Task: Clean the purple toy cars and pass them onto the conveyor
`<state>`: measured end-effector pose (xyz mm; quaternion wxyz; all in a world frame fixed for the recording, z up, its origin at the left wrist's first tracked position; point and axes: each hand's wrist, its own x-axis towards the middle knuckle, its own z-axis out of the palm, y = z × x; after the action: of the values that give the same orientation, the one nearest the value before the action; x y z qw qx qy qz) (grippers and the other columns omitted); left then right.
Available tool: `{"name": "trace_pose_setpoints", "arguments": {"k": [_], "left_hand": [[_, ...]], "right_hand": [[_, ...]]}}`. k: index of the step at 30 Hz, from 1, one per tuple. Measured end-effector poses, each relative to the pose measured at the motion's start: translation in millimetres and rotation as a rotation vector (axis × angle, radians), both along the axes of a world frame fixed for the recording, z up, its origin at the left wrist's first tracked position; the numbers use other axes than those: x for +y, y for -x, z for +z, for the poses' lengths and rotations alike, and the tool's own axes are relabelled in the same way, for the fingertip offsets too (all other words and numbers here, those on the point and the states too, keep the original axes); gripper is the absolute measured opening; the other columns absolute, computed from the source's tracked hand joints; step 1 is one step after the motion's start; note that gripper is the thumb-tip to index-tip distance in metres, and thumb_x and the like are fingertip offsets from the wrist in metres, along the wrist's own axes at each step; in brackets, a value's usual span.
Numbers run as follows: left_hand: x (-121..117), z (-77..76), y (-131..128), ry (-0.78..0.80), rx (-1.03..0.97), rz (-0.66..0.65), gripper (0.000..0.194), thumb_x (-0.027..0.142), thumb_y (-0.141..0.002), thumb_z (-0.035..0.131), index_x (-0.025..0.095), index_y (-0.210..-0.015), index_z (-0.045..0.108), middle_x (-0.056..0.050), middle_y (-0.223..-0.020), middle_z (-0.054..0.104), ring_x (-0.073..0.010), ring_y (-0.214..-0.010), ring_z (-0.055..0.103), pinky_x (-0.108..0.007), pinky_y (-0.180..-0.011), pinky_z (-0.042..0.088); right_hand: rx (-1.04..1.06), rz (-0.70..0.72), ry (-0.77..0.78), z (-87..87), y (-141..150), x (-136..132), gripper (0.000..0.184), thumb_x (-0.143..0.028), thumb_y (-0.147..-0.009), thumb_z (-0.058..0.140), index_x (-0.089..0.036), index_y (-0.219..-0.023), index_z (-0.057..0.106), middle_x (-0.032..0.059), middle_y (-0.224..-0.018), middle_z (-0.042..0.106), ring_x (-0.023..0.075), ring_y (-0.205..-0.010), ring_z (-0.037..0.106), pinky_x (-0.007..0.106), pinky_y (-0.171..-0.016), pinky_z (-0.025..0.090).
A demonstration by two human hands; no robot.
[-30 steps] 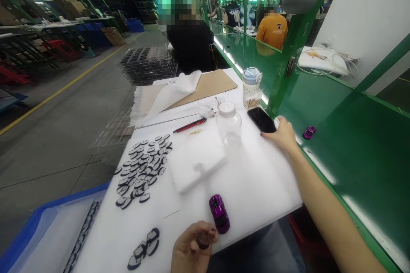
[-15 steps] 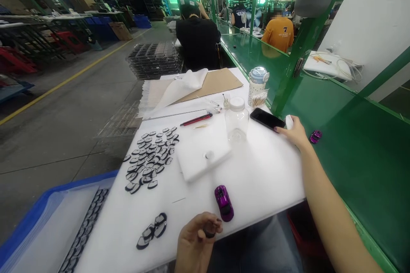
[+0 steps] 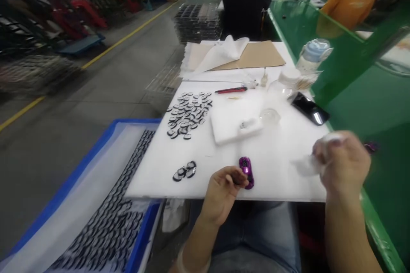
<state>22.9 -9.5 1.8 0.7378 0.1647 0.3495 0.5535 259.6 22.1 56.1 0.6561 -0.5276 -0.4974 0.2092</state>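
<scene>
On the left, a blue tray holds many small black parts in rows, too many to count. On the white board lies a heap of the same parts, and three loose ones. The left hand is curled on something small and dark – touching the one purple toy car. A careless nudge could push the car off the near edge. The right hand is blurred; it seems to pinch something white, but I cannot tell.
</scene>
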Motion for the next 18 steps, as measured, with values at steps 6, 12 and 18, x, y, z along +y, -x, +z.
{"name": "trace_pose_setpoints", "arguments": {"k": [6,12,18], "left_hand": [[-3.3,-1.7,1.4,-0.037,-0.05,-0.014,0.043,0.049,-0.056,0.091,0.014,-0.076,0.075,-0.005,-0.073,0.072,-0.0141,-0.068,0.068,-0.027,-0.07,0.06],[-3.7,0.7,2.6,-0.026,-0.036,-0.021,0.046,0.05,-0.053,0.091,0.014,-0.075,0.076,-0.003,-0.069,0.07,-0.011,-0.063,0.064,-0.023,-0.065,0.057],[-3.8,1.7,1.2,-0.022,0.017,0.012,0.045,0.047,-0.05,0.094,0.014,-0.075,0.075,-0.001,-0.068,0.067,-0.0078,-0.063,0.061,-0.017,-0.063,0.053]], "right_hand": [[-0.39,0.408,-0.091,-25.2,68.6,-31.2,0.016,-0.01,-0.089,0.062,-0.021,-0.096,0.071,0.0035,-0.079,0.069,0.0139,-0.066,0.065,0.025,-0.054,0.051],[-0.508,0.391,-0.237,-19.3,92.1,-31.2,0.022,-0.007,-0.088,0.058,-0.02,-0.102,0.069,0.005,-0.084,0.06,0.0079,-0.058,0.056,0.02,-0.046,0.047],[-0.78,0.311,-0.372,-21.2,97.5,-34.5,0.019,-0.011,-0.084,0.062,-0.02,-0.099,0.069,0.0049,-0.082,0.059,0.008,-0.055,0.051,0.022,-0.046,0.047]]}}
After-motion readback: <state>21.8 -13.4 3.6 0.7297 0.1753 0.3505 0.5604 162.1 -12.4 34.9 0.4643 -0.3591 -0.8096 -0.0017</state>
